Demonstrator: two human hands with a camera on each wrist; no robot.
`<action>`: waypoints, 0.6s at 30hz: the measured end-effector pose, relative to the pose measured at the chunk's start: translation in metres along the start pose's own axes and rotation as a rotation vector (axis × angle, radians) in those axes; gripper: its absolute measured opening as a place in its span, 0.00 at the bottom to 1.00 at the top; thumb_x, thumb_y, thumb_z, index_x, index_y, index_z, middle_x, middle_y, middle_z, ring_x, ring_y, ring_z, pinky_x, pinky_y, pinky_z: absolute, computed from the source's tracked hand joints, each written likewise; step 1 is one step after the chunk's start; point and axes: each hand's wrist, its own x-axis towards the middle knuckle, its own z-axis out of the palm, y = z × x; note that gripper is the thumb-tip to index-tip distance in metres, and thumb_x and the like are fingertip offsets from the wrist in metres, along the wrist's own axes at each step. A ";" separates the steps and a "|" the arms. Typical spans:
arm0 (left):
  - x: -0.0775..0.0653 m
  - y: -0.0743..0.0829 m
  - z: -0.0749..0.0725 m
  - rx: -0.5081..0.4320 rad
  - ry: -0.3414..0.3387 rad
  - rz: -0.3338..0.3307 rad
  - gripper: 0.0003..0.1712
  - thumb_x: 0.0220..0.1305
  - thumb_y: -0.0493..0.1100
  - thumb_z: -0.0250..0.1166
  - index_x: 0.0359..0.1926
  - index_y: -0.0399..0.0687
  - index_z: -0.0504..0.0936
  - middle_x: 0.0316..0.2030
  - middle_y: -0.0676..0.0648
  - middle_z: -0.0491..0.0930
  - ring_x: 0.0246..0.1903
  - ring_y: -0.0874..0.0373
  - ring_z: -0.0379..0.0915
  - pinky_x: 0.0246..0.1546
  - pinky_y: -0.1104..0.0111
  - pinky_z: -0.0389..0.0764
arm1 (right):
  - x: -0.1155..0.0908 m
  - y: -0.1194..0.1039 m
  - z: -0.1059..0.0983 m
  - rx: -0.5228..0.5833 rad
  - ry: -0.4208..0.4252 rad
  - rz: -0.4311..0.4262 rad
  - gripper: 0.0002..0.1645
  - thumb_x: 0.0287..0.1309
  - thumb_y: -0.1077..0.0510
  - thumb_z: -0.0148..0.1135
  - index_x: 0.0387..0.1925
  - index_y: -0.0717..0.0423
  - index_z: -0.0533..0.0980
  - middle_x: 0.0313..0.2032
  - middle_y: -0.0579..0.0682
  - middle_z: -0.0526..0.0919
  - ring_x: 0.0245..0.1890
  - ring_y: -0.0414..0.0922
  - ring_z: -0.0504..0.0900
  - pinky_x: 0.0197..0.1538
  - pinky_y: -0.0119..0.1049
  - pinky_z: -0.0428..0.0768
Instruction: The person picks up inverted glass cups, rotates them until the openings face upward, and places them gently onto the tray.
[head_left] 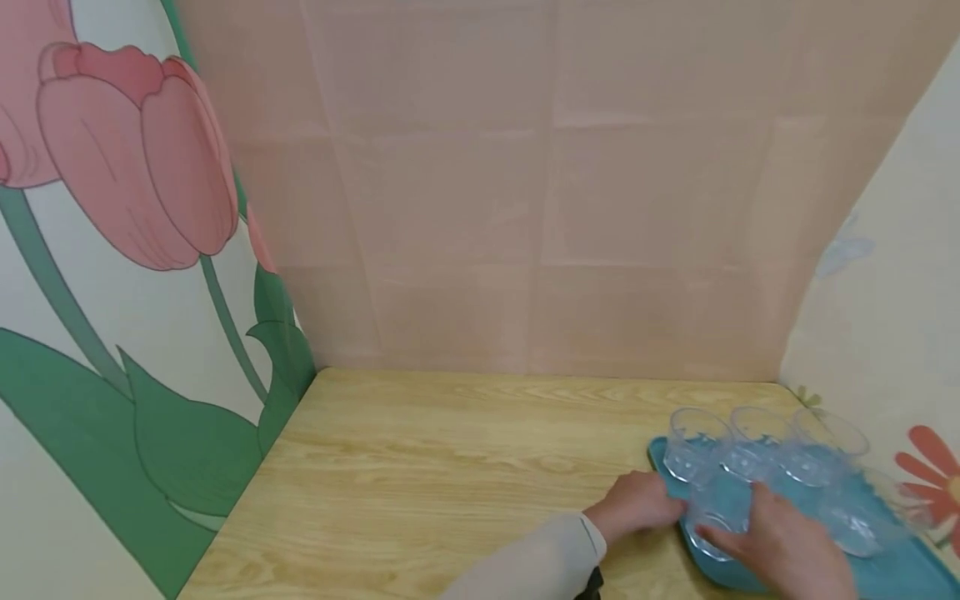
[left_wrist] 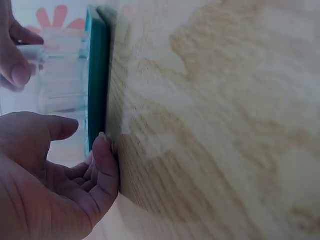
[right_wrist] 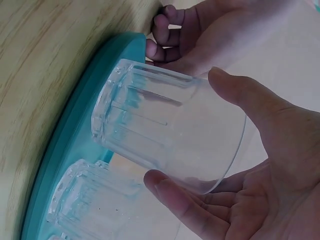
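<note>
A teal tray [head_left: 900, 575] with several clear drinking glasses stands at the right of the table. My right hand [head_left: 795, 546] holds the near-left glass [right_wrist: 170, 125] round its upper part, thumb on one side and fingers on the other. That glass is upright, its base at the tray's surface. At the tray's left edge is my left hand [head_left: 637, 504]; in the left wrist view its curled fingers [left_wrist: 103, 160] grip the tray's rim from below, with the thumb above. Another glass [right_wrist: 95, 200] stands beside the held one in the right wrist view.
More glasses [head_left: 813, 454] stand in a row along the tray's back, and one glass [head_left: 858, 525] stands farther right. A wood-grain table [head_left: 450, 467] spreads to the left. Behind it hangs a pinkish sheet [head_left: 540, 208]; painted walls [head_left: 900, 317] flank both sides.
</note>
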 end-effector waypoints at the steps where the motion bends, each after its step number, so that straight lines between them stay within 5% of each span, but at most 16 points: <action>1: 0.001 0.001 -0.001 -0.004 -0.008 -0.014 0.26 0.68 0.60 0.61 0.15 0.56 0.69 0.06 0.55 0.65 0.07 0.61 0.64 0.15 0.71 0.66 | 0.000 -0.001 0.000 -0.004 -0.011 0.015 0.82 0.34 0.12 0.64 0.58 0.85 0.59 0.46 0.80 0.74 0.39 0.74 0.79 0.37 0.64 0.79; 18: 0.009 0.007 -0.006 0.177 -0.045 -0.095 0.36 0.68 0.70 0.59 0.11 0.53 0.71 0.07 0.54 0.71 0.08 0.61 0.68 0.20 0.73 0.66 | -0.006 -0.002 -0.002 -0.077 -0.093 0.052 0.85 0.36 0.08 0.53 0.57 0.88 0.56 0.31 0.66 0.80 0.29 0.60 0.81 0.34 0.61 0.80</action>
